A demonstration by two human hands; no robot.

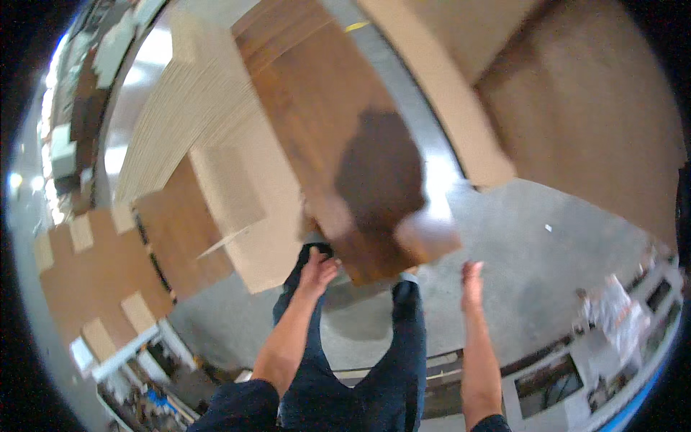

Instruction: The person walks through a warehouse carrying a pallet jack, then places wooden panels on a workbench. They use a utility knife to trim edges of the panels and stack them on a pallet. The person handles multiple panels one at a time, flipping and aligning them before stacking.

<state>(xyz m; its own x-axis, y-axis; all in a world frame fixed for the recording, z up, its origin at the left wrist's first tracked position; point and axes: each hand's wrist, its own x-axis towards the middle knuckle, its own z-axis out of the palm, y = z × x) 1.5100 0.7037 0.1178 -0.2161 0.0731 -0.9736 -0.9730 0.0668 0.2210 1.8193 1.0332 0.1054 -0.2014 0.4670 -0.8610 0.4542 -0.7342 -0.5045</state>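
A long dark-brown wood-grain board (302, 101) stretches away in front of me, its near end just above my knees. My left hand (319, 272) is by the board's near left corner, fingers apart and slightly bent, with nothing visible in it. Off the near right corner, my right hand (472, 282) is raised with its fingers stretched out, holding nothing. A gap of floor separates it from the board. My head's shadow and some glare lie across the board's surface. Motion blurs the picture slightly.
Left of the board are a pale stack of sheets (187, 108) and a flat cardboard piece (266, 259). Brown panels with pale pads (86, 266) stand farther left. A large cardboard box (590, 122) is at right. Cart frames (547, 389) with crumpled plastic (617, 313) are at lower right.
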